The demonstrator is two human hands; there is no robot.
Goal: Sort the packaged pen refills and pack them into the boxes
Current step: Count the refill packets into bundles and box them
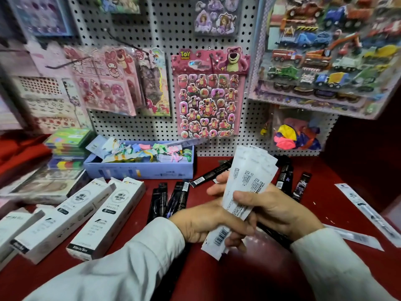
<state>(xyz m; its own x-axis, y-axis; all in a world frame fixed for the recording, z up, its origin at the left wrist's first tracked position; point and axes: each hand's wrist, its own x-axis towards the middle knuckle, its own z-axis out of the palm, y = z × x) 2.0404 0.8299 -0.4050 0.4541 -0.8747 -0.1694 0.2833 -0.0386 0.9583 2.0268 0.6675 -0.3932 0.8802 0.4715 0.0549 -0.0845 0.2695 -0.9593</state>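
Taking the blue tray [138,170] at the foot of the pegboard [165,35] as the landmark: to its left, green and multicoloured stationery packs [68,140] are sitting in a stack. In front of the tray and to its left, white refill boxes [106,218] are lying side by side on the red shelf [249,279], their open flaps pointing toward the tray. The tray itself is holding a jumble of pastel items.

Directly in front of the tray's right end, black packaged refills [176,198] are lying loose on the shelf, one more leaning diagonally just off the tray's right corner.

Further to the tray's right and nearer the camera, the left hand [201,224] is curling its fingers around the lower part of a fanned bundle of white packaged refills [245,187], the barcoded ends sticking out below the palm. The right hand [273,211] is gripping the same bundle from the other side, thumb lying across the printed faces. The bundle is being held above the shelf, tilted with its top toward the pegboard.

Beyond the hands, more black packets [301,186] are lying well right of the tray, and clear-white refill packets [366,213] are resting at the shelf's far right. Above the tray, a pink bear sticker sheet [208,94] is hanging on the pegboard.
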